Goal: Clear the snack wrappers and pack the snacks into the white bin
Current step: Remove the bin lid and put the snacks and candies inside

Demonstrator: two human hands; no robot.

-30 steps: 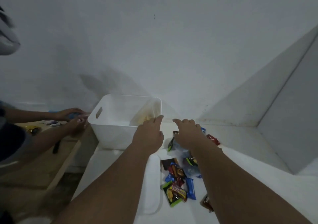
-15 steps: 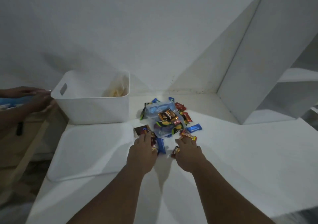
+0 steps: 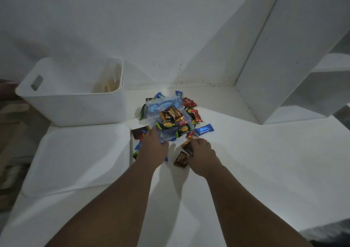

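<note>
A white bin (image 3: 75, 110) stands at the back left with something pale yellow inside. Right of it lies a pile of small snack packets (image 3: 190, 102) in red, blue, green and orange. A clear plastic bag (image 3: 166, 106) holding more packets sits on top. My left hand (image 3: 151, 150) rests flat on the pile's near edge, fingertips touching the bag. My right hand (image 3: 202, 155) is at the near right of the pile and pinches a brown snack packet (image 3: 186, 147). Another brown packet (image 3: 180, 160) lies beside that hand.
A flat white lid (image 3: 79, 155) lies in front of the bin, left of my arms. A white shelf unit (image 3: 284, 57) rises at the right against the wall. Another person's hand (image 3: 5, 89) shows at the far left edge by the bin.
My view tilted down from the bin to the pile. Both hands came back from the bin's rim to the pile's near edge, and the right hand took hold of a brown packet.
</note>
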